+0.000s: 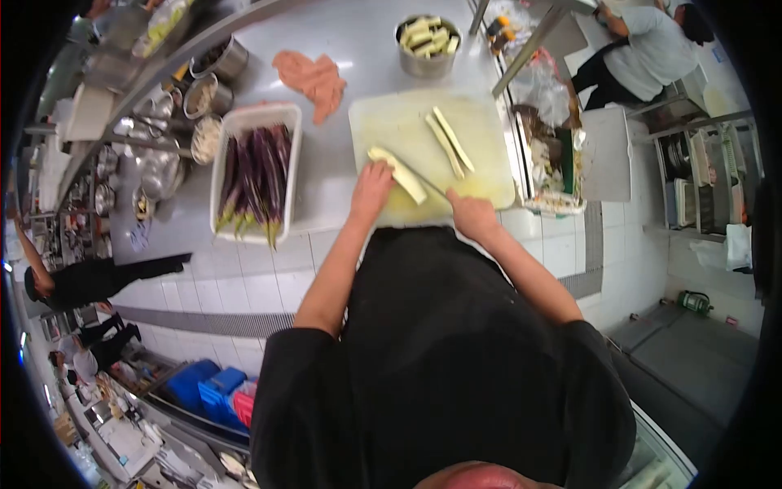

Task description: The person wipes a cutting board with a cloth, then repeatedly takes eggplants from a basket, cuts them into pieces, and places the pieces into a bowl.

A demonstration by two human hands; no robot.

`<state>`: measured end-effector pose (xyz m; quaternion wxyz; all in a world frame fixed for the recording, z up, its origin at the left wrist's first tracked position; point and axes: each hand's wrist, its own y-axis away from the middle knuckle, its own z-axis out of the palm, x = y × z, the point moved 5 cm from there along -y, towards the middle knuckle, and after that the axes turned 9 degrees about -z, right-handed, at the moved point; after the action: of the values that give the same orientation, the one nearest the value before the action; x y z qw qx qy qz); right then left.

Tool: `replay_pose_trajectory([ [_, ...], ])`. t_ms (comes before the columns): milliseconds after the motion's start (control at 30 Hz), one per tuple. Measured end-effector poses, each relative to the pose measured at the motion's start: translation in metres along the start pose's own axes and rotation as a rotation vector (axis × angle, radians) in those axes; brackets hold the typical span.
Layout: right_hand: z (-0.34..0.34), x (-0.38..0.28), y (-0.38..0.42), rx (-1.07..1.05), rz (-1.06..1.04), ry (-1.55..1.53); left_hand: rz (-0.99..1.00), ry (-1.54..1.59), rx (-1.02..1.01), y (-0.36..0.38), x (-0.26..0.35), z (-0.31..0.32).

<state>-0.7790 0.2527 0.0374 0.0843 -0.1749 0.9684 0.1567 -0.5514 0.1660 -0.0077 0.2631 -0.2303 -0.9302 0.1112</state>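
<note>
On the pale cutting board [375, 114] lies a peeled eggplant piece [410, 184], slanting down to the right. My left hand [374, 189] presses on its left side, fingers curled over it. A knife [427, 183] is in my right hand [472, 215], its thin blade running up and left along the piece. To the right, two long peeled eggplant strips [450, 143] lie side by side on the board. Whole purple eggplants [259, 175] fill a white bin [294, 138] left of the board. Cut pieces fill a metal pot [428, 65] behind it.
An orange cloth [312, 81] lies on the steel counter [358, 49]. Metal pots [220, 59] and bowls stand at the left. A scrap-filled bin [554, 163] adjoins the board's right side. Other people are at the far left and upper right [652, 53].
</note>
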Motion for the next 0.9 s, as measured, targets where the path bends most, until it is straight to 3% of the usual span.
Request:
replay_pose_trajectory([
  [300, -0.045, -0.023, -0.004, -0.013, -0.052, 0.241, -0.013, 0.131, 0.064, 0.001, -0.006, 0.001],
  [667, -0.033, -0.046, -0.057, -0.115, -0.04, 0.063, -0.07, 0.172, 0.049, -0.004, -0.007, -0.001],
  [900, -0.029, -0.026, 0.018, -0.18, 0.019, -0.026, -0.055, 0.167, 0.057, -0.002, -0.005, 0.0],
])
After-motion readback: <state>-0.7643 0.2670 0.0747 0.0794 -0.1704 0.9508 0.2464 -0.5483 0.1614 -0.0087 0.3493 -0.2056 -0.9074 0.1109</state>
